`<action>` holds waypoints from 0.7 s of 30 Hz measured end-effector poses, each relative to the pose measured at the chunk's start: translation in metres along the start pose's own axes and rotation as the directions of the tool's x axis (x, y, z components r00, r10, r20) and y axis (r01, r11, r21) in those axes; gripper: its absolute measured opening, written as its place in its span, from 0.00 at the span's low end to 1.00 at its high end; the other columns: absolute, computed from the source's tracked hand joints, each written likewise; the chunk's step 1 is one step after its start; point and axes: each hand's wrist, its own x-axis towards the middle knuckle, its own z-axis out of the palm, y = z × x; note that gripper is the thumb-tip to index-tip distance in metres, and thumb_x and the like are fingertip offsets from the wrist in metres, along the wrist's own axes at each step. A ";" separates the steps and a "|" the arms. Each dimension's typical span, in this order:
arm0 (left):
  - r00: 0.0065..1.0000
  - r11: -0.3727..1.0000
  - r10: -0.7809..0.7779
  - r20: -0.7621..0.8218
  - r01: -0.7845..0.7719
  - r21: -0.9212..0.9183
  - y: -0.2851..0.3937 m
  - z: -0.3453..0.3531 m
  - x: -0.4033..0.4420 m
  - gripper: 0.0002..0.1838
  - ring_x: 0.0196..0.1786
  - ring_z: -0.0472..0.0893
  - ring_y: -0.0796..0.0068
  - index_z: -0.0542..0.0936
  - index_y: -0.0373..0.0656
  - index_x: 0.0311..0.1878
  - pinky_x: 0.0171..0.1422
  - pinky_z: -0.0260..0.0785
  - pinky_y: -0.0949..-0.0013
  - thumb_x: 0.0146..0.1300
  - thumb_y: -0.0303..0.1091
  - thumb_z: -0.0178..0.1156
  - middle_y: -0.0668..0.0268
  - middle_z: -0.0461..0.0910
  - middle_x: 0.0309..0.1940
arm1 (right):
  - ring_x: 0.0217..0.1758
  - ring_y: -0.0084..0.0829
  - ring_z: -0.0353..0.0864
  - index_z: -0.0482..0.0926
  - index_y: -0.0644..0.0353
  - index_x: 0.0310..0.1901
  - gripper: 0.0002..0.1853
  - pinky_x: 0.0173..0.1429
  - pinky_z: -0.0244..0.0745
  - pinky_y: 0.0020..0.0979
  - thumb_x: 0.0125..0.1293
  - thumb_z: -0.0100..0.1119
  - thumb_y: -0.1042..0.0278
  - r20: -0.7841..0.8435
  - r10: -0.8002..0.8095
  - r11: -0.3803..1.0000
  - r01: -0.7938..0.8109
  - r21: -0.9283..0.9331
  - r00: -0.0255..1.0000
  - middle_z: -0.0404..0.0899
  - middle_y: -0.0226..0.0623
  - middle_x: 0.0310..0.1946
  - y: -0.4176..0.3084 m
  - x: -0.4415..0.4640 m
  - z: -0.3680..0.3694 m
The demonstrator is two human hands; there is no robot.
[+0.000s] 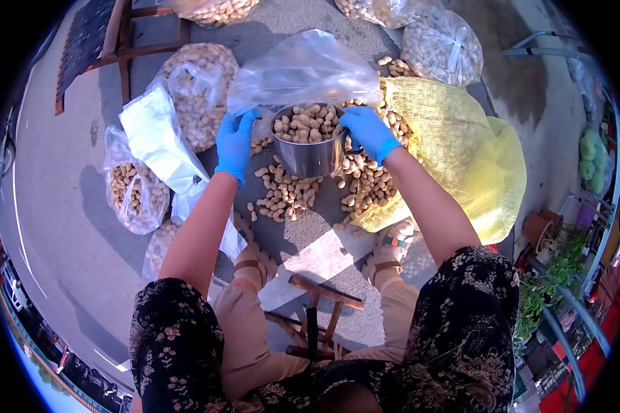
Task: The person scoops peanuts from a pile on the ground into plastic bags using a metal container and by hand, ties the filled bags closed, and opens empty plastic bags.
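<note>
"Yellow mesh sack (455, 144) looks biggest; where does it lie?"

"Three o'clock from the steel mug (308, 160); next in size, a loose clear plastic bag (306, 65) spreads at twelve, just behind the rim; a bulging peanut-filled bag (207, 103) sits at ten, a gathered clear sack (442, 51) at two."

"And the mug itself?"

"Mid-view, between both hands, opening upward; the blue-gloved right hand (368, 131) is on it at three o'clock, fingers clamped at the handle side."

"What about the left hand (234, 144)?"

"Blue-gloved too, at the mug's nine o'clock; thumb and fingers reach the edge of the clear plastic bag; I cannot tell whether they pinch it."

"Smallest things, then?"

"Unshelled peanuts (306, 126); they fill the mug to its rim; more lie loose at four, six and seven o'clock."
</note>
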 end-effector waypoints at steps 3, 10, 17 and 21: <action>0.990 0.997 -0.052 0.128 0.058 -0.044 0.021 -0.008 0.005 0.12 0.31 0.75 0.84 0.78 0.39 0.47 0.36 0.68 0.77 0.63 0.33 0.57 0.71 0.77 0.31 | 0.12 0.22 0.56 0.69 0.58 0.20 0.13 0.16 0.56 0.27 0.62 0.44 0.65 0.137 0.281 0.898 -0.311 0.312 0.950 0.58 0.25 0.12 -0.024 0.037 -0.006; 0.943 0.963 -0.253 0.218 0.224 0.149 0.089 0.000 0.022 0.13 0.20 0.66 0.88 0.80 0.42 0.46 0.23 0.61 0.81 0.65 0.39 0.55 0.77 0.70 0.22 | 0.08 0.16 0.50 0.65 0.57 0.20 0.17 0.12 0.46 0.18 0.67 0.34 0.67 0.516 0.215 0.264 -0.558 0.787 0.829 0.52 0.20 0.07 0.002 0.086 0.013; 0.917 0.961 -0.275 0.288 0.263 0.080 0.143 0.023 0.035 0.16 0.21 0.66 0.87 0.80 0.43 0.46 0.27 0.60 0.83 0.63 0.44 0.55 0.77 0.69 0.20 | 0.08 0.19 0.53 0.62 0.50 0.19 0.17 0.14 0.51 0.19 0.68 0.38 0.62 0.311 0.170 -0.112 -0.295 0.949 0.935 0.58 0.23 0.08 -0.031 0.094 0.061; 0.940 0.980 -0.197 0.280 0.195 0.035 0.134 0.016 0.035 0.18 0.25 0.67 0.89 0.78 0.44 0.51 0.30 0.59 0.84 0.62 0.44 0.55 0.77 0.70 0.26 | 0.08 0.19 0.49 0.62 0.51 0.19 0.17 0.15 0.50 0.21 0.67 0.40 0.61 0.495 -0.182 0.086 -0.488 0.869 0.849 0.55 0.23 0.08 -0.018 0.084 0.042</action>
